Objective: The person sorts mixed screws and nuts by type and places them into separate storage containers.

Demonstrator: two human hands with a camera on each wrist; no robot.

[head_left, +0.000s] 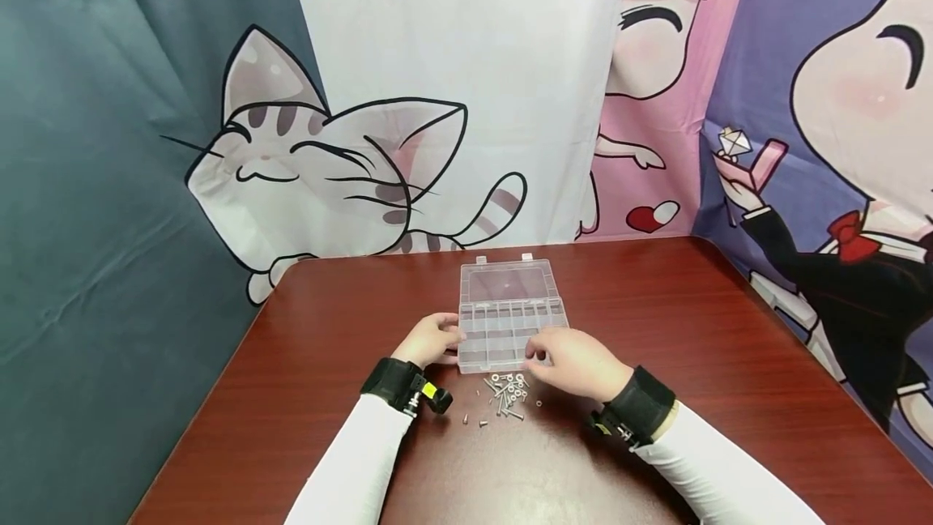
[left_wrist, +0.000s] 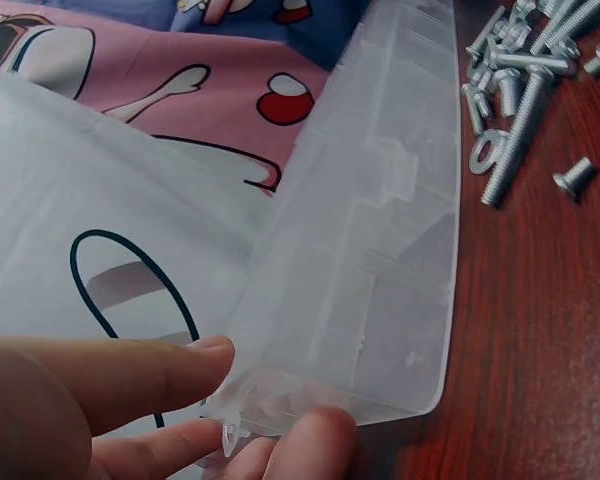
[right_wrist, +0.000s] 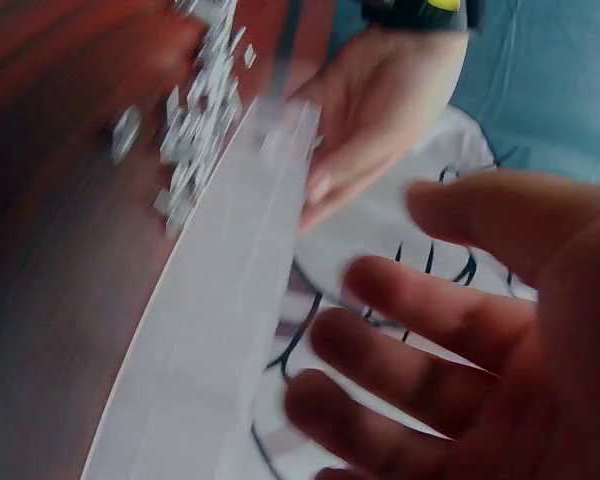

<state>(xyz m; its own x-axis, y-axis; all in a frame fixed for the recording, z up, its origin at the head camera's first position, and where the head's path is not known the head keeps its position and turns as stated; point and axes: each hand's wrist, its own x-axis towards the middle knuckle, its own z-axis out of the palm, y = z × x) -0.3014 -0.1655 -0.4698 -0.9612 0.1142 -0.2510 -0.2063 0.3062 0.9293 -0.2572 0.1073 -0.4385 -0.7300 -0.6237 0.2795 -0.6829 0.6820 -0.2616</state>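
Observation:
A clear plastic compartment box (head_left: 477, 355) lies on the table with its lid (head_left: 506, 283) folded back. My left hand (head_left: 430, 339) holds the box's left side; in the left wrist view its fingers (left_wrist: 180, 370) are around the corner by the rim. Over the box's front right part hovers my right hand (head_left: 579, 359). The right wrist view, which is blurred, shows its fingers (right_wrist: 380, 345) loosely bent and apart, with nothing visible between them. A pile of screws, nuts and washers (head_left: 506, 391) lies just in front of the box.
The table (head_left: 350, 298) is reddish-brown wood. A few small screws (head_left: 483, 424) and a nut (head_left: 538, 403) lie loose around the pile. Cloth curtains (head_left: 437, 39) printed with cartoon figures hang behind the table and at both sides.

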